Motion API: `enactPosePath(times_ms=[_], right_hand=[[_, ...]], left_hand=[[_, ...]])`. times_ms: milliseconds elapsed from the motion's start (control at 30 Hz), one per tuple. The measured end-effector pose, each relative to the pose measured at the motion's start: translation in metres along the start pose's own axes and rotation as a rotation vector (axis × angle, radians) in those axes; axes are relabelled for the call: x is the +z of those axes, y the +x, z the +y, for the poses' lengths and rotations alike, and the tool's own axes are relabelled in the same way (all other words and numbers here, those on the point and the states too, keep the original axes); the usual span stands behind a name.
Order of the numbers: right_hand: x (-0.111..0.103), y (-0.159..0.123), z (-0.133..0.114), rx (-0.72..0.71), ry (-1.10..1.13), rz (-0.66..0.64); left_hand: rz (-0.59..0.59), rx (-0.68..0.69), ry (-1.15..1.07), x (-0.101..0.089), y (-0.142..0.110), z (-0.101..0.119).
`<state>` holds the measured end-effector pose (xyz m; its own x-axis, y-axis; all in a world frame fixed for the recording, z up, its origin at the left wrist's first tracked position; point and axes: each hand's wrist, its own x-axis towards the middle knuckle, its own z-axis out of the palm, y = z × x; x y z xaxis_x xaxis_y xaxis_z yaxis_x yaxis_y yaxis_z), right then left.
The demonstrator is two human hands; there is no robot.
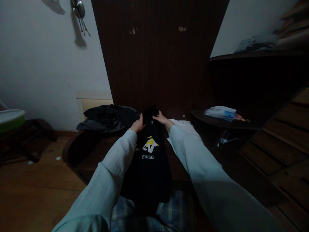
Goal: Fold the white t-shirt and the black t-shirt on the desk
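Observation:
A black shirt point(149, 174) lies lengthwise in front of me, folded narrow. Its front carries a yellow and white print with white lettering below. Near the far end, my left hand point(138, 124) grips the left edge, with the thumb on top and the other fingers partly hidden. On the opposite edge, my right hand point(163, 119) holds the cloth in the same way. The near end of the shirt reaches over my plaid-covered lap point(178, 206). Left of my left hand sits a pile of dark clothes point(106, 117). White cloth point(185, 126) lies beside my right forearm.
The dark wooden bench point(96, 154) has a rounded left end and backs onto a tall dark panel point(159, 64). To the right, a low shelf holds a blue and white plastic packet point(220, 112). A green basin point(12, 120) rests on a stool at far left.

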<state>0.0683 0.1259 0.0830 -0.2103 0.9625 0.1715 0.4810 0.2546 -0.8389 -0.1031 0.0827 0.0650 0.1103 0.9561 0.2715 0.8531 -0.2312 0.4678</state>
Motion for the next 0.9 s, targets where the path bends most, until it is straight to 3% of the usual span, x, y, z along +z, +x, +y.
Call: enactPosePath(times_ms=[200,300,433,633,733,900], right_hand=[[0.007,-0.052,0.023,0.092,-0.206,0.005],[0.002,-0.09,0.031,0.122,-0.22,0.002],[-0.005,-0.145,0.039,0.152,-0.206,-0.16],[-0.004,-0.189,0.036,0.063,-0.353,-0.208],[0.0,-0.191,0.036,0.135,-0.137,-0.239],[-0.003,-0.2,0.039,0.454,0.444,-0.182]], left_hand=[[0.041,-0.056,0.134,0.004,-0.047,-0.009],[-0.081,-0.115,0.152,-0.003,-0.079,-0.007],[-0.222,-0.179,0.17,-0.01,-0.124,-0.005],[-0.261,-0.156,0.248,-0.013,-0.152,-0.006],[-0.256,-0.121,0.27,-0.012,-0.155,-0.003],[-0.199,-0.177,0.274,-0.014,-0.165,0.003]])
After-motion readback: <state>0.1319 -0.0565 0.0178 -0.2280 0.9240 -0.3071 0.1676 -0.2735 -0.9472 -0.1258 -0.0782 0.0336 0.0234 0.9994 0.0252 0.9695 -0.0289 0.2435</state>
